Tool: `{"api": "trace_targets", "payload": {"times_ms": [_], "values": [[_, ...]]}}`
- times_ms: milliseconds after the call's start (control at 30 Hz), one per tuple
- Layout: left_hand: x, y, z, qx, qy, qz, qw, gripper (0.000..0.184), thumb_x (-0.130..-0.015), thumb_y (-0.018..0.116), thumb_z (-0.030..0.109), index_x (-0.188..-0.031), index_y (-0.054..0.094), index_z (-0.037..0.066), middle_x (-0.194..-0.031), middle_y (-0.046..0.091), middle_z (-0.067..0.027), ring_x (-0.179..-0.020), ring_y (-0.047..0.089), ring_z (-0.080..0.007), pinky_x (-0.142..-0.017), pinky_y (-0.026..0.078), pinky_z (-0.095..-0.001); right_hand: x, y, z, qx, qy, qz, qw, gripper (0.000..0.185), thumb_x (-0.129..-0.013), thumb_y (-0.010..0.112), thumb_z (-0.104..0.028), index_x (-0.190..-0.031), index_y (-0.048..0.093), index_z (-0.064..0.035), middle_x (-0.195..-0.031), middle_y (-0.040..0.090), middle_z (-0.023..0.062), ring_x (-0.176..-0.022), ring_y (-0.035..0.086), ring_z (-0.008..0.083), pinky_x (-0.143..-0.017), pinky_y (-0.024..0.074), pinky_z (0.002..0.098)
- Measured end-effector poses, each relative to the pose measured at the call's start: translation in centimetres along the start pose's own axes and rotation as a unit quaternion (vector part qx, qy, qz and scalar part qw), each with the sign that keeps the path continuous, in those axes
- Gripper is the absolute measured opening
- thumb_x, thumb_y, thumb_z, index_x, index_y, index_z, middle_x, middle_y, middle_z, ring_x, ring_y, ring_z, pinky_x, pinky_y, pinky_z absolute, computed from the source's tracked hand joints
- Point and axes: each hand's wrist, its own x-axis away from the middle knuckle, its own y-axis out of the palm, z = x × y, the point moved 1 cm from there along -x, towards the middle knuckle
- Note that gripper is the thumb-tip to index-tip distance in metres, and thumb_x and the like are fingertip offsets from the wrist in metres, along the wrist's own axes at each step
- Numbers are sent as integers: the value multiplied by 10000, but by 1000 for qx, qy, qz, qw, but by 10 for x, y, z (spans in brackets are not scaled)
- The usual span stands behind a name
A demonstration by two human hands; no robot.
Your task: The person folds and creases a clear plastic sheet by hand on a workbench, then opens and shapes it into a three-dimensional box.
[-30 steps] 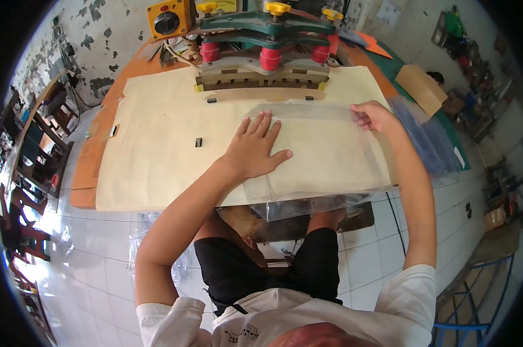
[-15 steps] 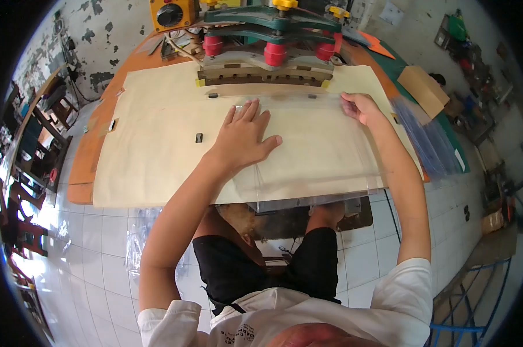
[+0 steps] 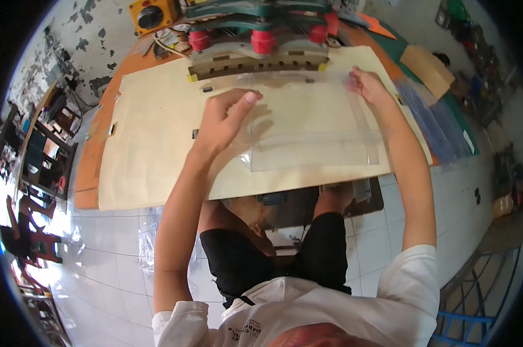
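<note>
A clear plastic sheet (image 3: 313, 147) with folded or creased borders lies on the cream board (image 3: 151, 156). Its far edge reaches the front of a press head with a dark toothed bar (image 3: 261, 66). My left hand (image 3: 226, 113) is closed at the sheet's left edge, thumb against the curled fingers; the exact grip is partly hidden. At the far right corner, my right hand (image 3: 368, 87) pinches the sheet between thumb and fingers. Small dark stops (image 3: 207, 89) are fixed to the board near the bar.
The press has red cylinders (image 3: 262, 41) and a green frame (image 3: 244, 23). A yellow box with a black knob (image 3: 151, 16) stands at back left. On the right lie a stack of clear sheets (image 3: 435, 121) and a brown cardboard piece (image 3: 428, 72). Plastic scraps (image 3: 148, 243) are on the floor.
The sheet has moved away from me toward the press, its near edge now on the board. My left hand has gone from spread flat to closed; my right hand moved forward with the corner.
</note>
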Motion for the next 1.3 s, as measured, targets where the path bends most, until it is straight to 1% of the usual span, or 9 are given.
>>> {"api": "trace_targets", "payload": {"times_ms": [100,233,300,333,400,467,533,733,1300], "values": [[5,-9,5,-21,83,-42,995,491,-998,595,400,-1210,702,-29,-1247,700,-179,-1205,627,-287,-1056,442,-431,36,-15,-17,191,-76,104,973,353,-1021,605,-349,-1119,679,-19,-1080,700,88,-954,670,184,-883,543,331],[24,-17,19,-75,164,-129,975,540,-924,684,401,-1270,669,-14,-1309,665,-200,-1251,609,-340,-1094,418,-463,136,-23,-36,184,-191,72,961,408,-1016,605,-351,-1215,679,-3,-1132,715,93,-1030,659,187,-915,509,317],[38,-13,25,-148,143,-139,969,541,-813,792,280,-1280,670,35,-1364,633,-189,-1308,564,-379,-1119,425,-468,186,-27,-40,225,-265,-113,931,440,-984,639,-301,-1309,646,-4,-1175,723,103,-1077,656,200,-980,484,334],[40,-11,24,-144,144,-145,968,541,-813,792,280,-1280,670,35,-1364,633,-189,-1308,564,-379,-1119,425,-468,204,-29,-40,226,-261,-107,933,440,-984,639,-301,-1309,646,-4,-1175,723,103,-1077,656,200,-980,484,334],[44,-8,23,-200,142,-159,956,494,-817,787,224,-1267,679,53,-1343,646,-188,-1291,572,-390,-1150,400,-495,235,-26,-36,400,-313,-194,839,455,-917,705,-207,-1323,638,-12,-1183,730,102,-1121,651,195,-983,492,345],[44,-3,18,-193,140,-157,958,461,-829,769,188,-1259,681,47,-1316,660,-189,-1260,595,-389,-1147,407,-498,251,-19,-27,437,-334,-161,819,485,-833,754,-110,-1303,657,-39,-1143,735,106,-1079,669,212,-954,510,353],[45,2,16,-188,139,-152,960,429,-842,752,152,-1251,683,41,-1289,673,-191,-1230,617,-388,-1145,414,-500,257,-18,-21,550,-407,-76,726,423,-796,762,-51,-1215,705,-66,-1041,739,106,-982,692,261,-879,538,362],[51,8,22,-200,149,-102,963,316,-864,670,-72,-1169,713,-3,-1209,713,-185,-1194,660,-356,-1097,479,-439,255,-23,8,559,-511,-14,652,215,-796,731,-11,-1004,755,-58,-903,735,95,-813,704,287,-744,563,367],[53,10,18,-250,185,-135,941,434,-816,559,-178,-1189,694,-1,-1231,697,-178,-1219,634,-346,-1155,435,-458,296,-28,55,525,-452,7,721,320,-960,618,-139,-1247,678,-10,-1280,681,177,-1180,650,361,-1035,495,452]]}}
